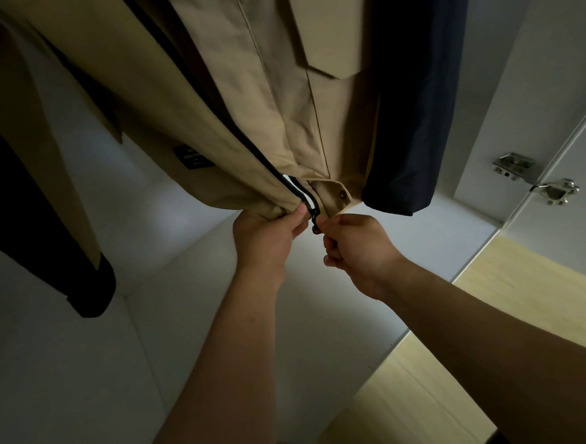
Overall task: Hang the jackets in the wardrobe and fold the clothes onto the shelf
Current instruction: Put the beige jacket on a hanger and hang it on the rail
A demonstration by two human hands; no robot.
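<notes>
Reaching up, both forearms extended into the wardrobe (491, 96). Left hand (266, 237) grips the bottom hem of the tan jacket (223, 97), fingers curled round the fabric. Right hand (355, 249) pinches the hem's other side at the zipper (303, 196) end, just beside the left. Jacket hangs directly above both hands; navy garment (415, 109) hangs beside it, door hinge (534, 178) further right
</notes>
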